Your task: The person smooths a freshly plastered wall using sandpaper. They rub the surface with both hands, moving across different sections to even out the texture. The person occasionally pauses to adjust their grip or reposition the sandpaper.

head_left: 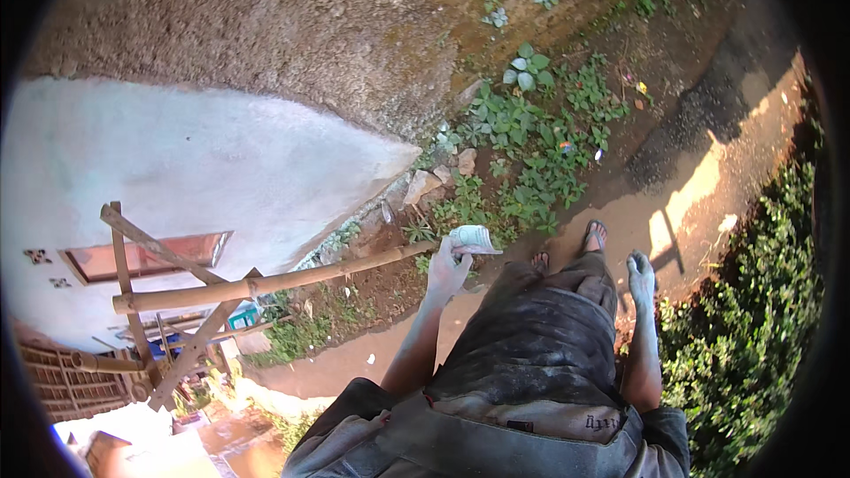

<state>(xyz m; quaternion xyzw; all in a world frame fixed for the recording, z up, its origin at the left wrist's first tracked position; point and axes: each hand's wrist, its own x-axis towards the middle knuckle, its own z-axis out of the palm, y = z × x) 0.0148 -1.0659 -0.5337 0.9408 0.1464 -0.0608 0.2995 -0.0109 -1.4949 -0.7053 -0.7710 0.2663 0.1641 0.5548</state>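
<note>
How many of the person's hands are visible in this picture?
2: the left hand, holding a pale object left of the legs, and the right hand, right of the legs. Neither is hidden.

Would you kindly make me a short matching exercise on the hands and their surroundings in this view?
Column one
1. left hand
2. right hand
3. long bamboo pole
4. leafy hedge

Column two
A. green, along the person's right side
B. holding a pale paper-like item
C. stretches across crossed poles
D. lowered, no held item visible

Pairs: 1-B, 2-D, 3-C, 4-A
</note>
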